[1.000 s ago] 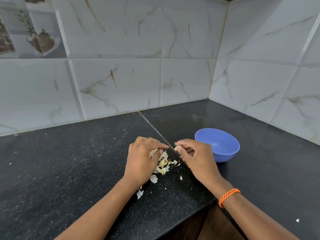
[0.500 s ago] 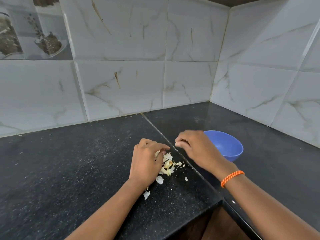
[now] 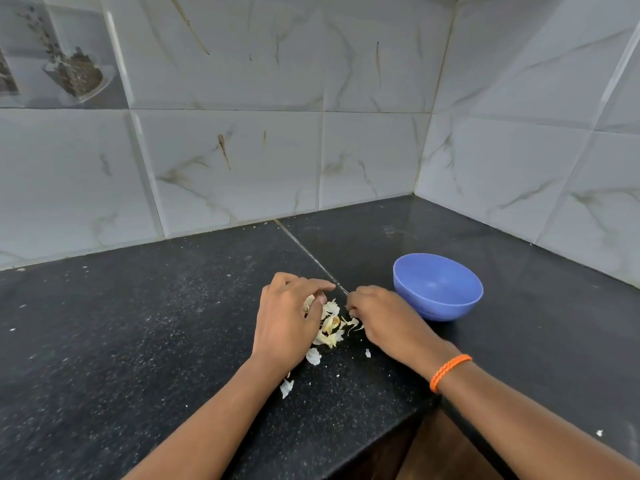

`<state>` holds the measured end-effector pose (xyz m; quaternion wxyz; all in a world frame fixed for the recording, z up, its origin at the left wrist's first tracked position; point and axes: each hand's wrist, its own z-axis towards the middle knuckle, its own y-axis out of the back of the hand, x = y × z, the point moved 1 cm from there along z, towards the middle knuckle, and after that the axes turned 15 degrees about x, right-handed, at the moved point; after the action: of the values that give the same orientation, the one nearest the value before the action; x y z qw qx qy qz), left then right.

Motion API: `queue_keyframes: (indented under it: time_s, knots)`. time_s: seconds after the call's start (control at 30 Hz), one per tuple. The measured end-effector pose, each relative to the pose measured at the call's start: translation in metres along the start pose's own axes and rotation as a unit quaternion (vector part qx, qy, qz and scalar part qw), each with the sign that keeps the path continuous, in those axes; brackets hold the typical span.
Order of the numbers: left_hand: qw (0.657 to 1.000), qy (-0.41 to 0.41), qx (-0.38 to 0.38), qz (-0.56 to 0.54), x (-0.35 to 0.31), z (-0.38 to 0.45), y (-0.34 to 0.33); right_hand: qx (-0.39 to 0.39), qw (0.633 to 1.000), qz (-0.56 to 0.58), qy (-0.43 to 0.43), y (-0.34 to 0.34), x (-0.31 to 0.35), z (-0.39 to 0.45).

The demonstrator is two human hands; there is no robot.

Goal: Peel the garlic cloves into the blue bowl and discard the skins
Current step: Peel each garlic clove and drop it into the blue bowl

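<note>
right hand (image 3: 384, 317) lowered from blue bowl (image 3: 438, 287) to garlic skins (image 3: 330, 327)

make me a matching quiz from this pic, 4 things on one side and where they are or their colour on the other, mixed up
Things:
1. bowl
2. garlic skins
3. wristband
4. counter

Descriptions:
A. orange, on the right wrist
B. black and speckled
C. blue, to the right of the right hand
D. pale pile between the two hands

Pairs: 1-C, 2-D, 3-A, 4-B
</note>
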<state>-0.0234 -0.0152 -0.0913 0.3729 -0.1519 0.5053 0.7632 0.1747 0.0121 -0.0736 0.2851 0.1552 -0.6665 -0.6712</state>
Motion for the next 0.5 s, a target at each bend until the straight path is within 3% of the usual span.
queue_keyframes:
  time_s: [0.07,0.17,0.5]
  knots:
    - [1.000,0.002,0.004,-0.005,-0.001,0.000,0.000,-0.079,0.989,0.128,0.000,0.010,-0.007,0.000]
    - [0.999,-0.004,0.011,-0.034,-0.005,0.001,0.001,-0.157,0.930,0.331,0.018,0.021,0.000,-0.009]
    - [0.990,0.019,0.020,-0.135,-0.010,-0.002,0.001,-0.168,0.882,0.438,0.039,-0.002,0.008,-0.013]
